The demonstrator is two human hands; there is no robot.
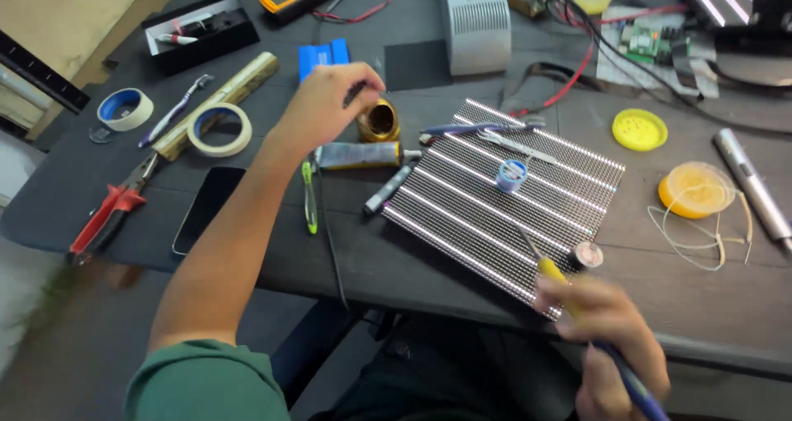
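We see the LED panel (503, 202), a square board of bright dot rows, lying flat on the dark worktop (676, 281), turned cornerwise to us. On it rest a small blue spool (511, 174) near the middle and tweezers (487, 129) along its far edge. Our right hand (606, 326) is closed around a soldering iron (577, 309) with a yellow collar and blue handle, its thin tip reaching over the near corner of the panel, just beside a small round tin (587, 255).

Our left hand (326, 103) hovers beyond the panel's left corner, fingers pinched on a small dark object that we cannot make out, right above a brass tip-cleaner pot (379, 121). A flattened tube (359, 154) and a grey marker (388, 191) lie just beside the pot.

Further left sit a green-handled tool (309, 196), a dark phone (209, 209), red pliers (111, 210), and two tape rolls (219, 130). To the right lie a yellow lid (640, 129), an orange solder reel (696, 189) with loose wire, and a silver pen-shaped tool (751, 187).
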